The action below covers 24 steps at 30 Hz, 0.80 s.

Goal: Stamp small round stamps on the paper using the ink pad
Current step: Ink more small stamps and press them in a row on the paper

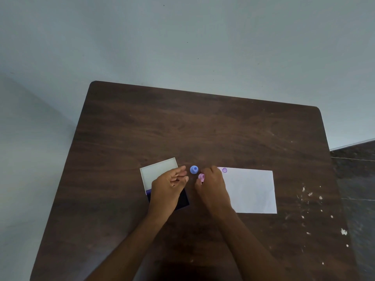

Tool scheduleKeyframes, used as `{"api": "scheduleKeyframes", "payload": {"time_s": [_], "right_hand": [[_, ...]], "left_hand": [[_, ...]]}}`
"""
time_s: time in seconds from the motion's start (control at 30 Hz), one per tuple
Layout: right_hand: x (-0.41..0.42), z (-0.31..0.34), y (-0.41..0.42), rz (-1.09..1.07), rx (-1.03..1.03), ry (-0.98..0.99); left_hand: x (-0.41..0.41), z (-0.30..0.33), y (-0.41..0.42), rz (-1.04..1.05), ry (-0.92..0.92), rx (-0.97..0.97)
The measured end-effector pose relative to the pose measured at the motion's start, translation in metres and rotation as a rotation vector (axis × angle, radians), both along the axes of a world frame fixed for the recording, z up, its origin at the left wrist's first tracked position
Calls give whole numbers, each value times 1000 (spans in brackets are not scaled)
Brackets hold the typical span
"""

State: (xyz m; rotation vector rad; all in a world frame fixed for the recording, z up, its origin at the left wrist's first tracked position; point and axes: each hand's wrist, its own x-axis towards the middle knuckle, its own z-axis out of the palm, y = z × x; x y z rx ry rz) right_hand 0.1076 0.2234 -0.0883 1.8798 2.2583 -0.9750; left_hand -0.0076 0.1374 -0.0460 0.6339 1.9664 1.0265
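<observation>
**Pink stamp in hand beside a marked sheet**

A person's right hand pinched a small pink round stamp between its fingertips, just off the left edge of a white sheet of paper that lay on the right of a dark wooden bench. A purple round stamp print showed in the far left corner of the paper, with a fainter pink mark just left of it at the edge. A blue round stamp stood on the bench between the two hands, just far of the pink one and apart from both hands. The left hand hovered over an opened ink pad, fingers loosely spread and gripping nothing, its fingertips near the blue stamp. The white lid of the pad lay open on the far side, while the dark inked part sat nearer, largely hidden under the hand. Pale flecks dotted the right side of the bench.
</observation>
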Motion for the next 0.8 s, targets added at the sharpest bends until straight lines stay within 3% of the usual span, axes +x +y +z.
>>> {"api": "scheduleKeyframes", "payload": {"time_s": [0.2,0.4,0.53,0.7,0.8], "right_hand": [[1,7,1,26,39,32],[-5,3,6,187,284,-69],[-16,-7,6,259,327,-79],[-17,-2,4,126,323,-28],[-16,19,2,-137,178,217]], "left_hand": [[-8,-1,-5,12,-23,4],[-13,-2,-5,5,-39,10],[-12,0,-5,3,-50,27],[-16,3,-5,6,-23,46],[-18,10,-4,1,0,92]]}}
